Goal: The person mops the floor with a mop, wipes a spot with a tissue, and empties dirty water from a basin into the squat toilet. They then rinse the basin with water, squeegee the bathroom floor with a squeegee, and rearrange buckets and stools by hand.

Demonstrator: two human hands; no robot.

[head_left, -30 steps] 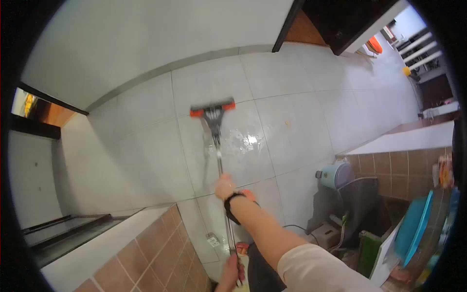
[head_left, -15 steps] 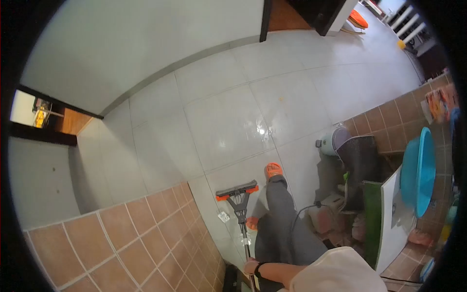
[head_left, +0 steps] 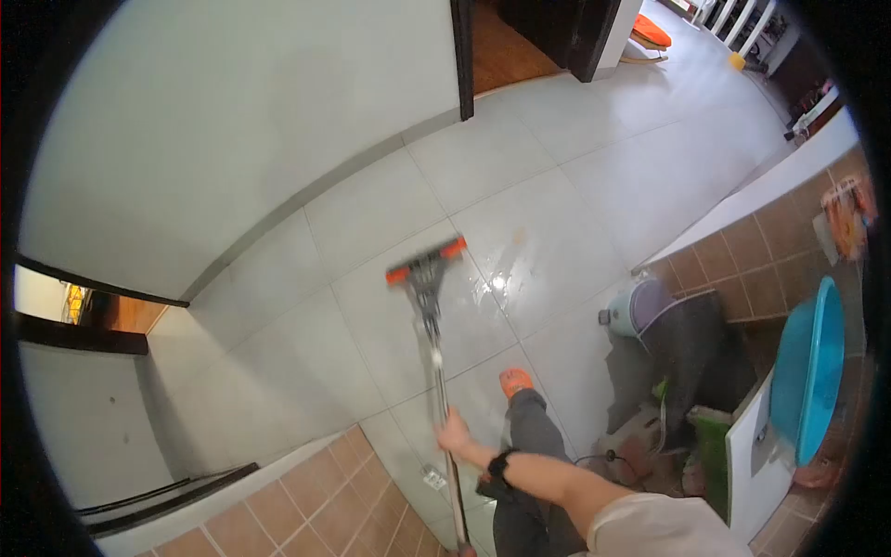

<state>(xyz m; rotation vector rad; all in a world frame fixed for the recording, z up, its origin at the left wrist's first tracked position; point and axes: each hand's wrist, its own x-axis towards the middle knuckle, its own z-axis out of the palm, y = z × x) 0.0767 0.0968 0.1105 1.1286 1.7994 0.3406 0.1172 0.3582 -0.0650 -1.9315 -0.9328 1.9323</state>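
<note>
My right hand, with a black band on its wrist, is wrapped round the metal handle of a mop. The mop has a wide grey head with orange ends, and it lies on the pale floor tiles beside a wet, shiny patch. At the bottom edge, a small part of my left hand shows, closed round the lower end of the handle. Ahead of my grey trouser leg is an orange slipper.
A low brown-tiled wall stands at the lower left. On the right are a light blue and purple bin, a dark cloth, a white board and a blue basin. A doorway opens at the back.
The mop head has moved forward across the floor, away from my feet. My right hand has moved up and forward with the handle, and the view has shifted.
</note>
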